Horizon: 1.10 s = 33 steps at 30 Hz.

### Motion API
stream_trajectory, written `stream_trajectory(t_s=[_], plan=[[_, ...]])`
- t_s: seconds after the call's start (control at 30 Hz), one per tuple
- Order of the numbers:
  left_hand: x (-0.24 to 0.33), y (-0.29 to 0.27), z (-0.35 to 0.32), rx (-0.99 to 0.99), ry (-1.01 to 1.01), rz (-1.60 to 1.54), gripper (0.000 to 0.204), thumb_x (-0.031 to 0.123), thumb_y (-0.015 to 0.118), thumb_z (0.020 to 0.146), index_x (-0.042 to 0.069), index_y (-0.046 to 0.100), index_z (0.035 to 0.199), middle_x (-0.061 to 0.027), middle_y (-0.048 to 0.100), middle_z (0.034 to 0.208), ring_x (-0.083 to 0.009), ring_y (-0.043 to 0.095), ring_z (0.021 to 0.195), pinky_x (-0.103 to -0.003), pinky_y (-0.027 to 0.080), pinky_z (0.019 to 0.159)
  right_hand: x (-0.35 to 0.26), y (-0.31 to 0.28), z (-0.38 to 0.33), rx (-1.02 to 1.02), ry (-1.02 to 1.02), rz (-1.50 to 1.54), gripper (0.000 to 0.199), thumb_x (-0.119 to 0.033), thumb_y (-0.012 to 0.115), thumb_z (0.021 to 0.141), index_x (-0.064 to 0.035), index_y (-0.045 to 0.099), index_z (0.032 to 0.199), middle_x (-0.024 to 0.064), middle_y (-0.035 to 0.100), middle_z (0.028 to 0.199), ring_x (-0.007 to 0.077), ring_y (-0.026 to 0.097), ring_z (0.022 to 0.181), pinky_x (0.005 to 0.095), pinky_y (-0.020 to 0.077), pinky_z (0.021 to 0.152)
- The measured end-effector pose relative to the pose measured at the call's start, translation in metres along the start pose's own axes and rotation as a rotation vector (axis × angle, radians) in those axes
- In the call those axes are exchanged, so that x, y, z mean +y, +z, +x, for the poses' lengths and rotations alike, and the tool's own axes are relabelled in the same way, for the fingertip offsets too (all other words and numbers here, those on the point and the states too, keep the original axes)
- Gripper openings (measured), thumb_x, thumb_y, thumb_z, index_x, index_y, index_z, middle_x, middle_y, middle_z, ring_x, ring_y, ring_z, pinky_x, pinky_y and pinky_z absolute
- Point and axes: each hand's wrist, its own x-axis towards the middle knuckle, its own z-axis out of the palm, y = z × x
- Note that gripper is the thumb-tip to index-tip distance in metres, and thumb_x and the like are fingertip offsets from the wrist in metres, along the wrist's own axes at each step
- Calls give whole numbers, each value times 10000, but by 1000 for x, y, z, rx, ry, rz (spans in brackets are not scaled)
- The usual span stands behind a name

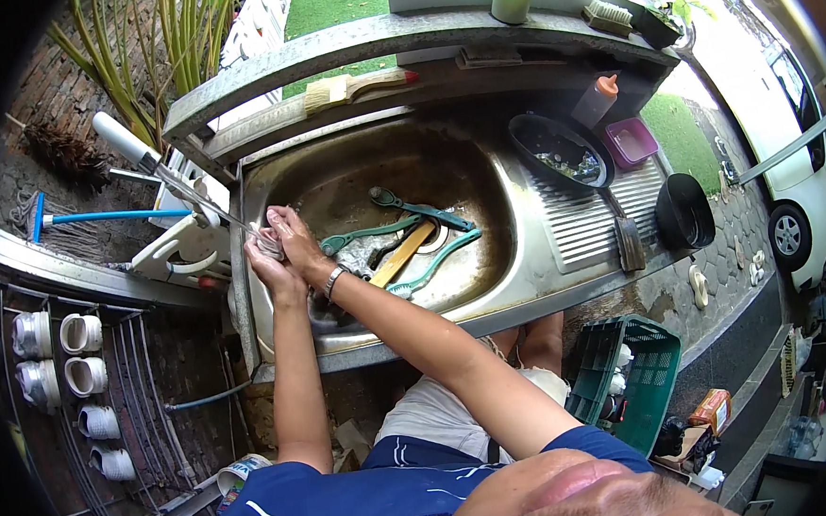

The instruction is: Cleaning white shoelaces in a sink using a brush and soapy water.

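Observation:
At the left end of the metal sink [516,216], my left hand [280,274] is cupped below with its fingers curled. My right hand [297,240] presses over it, fingers bent together. A small pale, wet-looking bit [268,240] shows between them, too hidden to name. What looks like a slim metal tap [190,191] slants down to the hands. Just right of them in the basin lie a teal-handled brush [350,236], another teal brush [429,209], a curved teal handle [446,256], a yellowish wooden strip [403,255] and greyish wet material [364,255].
A wide paintbrush [351,89] rests on the ledge behind the basin. The drainboard carries a black pan [558,150], pink container [631,142], squeeze bottle [595,102], flat brush [630,243] and black bowl [684,211]. A green crate [662,342] stands below; shoes [82,333] hang at left.

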Motion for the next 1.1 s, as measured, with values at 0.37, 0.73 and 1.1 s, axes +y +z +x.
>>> stream_trajectory(t_s=[0.37, 0.73, 1.1], plan=[[1, 6, -54, 62, 933, 1616, 413, 254, 571, 921, 111, 630, 1304, -160, 492, 1408, -354, 423, 1328, -472, 301, 1125, -1, -18, 4, -99, 491, 638, 548, -591, 512, 962, -66, 667, 959, 120, 708, 901, 263, 678, 810, 416, 564, 788], [25, -20, -76, -269, 599, 618, 676, 189, 514, 883, -10, 302, 1493, -192, 401, 1441, -290, 391, 1357, -422, 260, 1169, 1, 4, -13, 39, 290, -110, 491, -506, 491, 1030, -115, 527, 735, -4, 441, 530, 113, 377, 398, 307, 296, 366], [-2, 11, -42, -356, -430, -366, 642, 622, 470, 955, 78, 560, 1285, -146, 628, 1250, -344, 614, 1139, -500, 476, 1012, -23, 1, -28, 28, -391, -1253, 269, -245, 523, 937, -96, 716, 1051, 173, 620, 1278, 363, 452, 1303, 524, 333, 1070]])
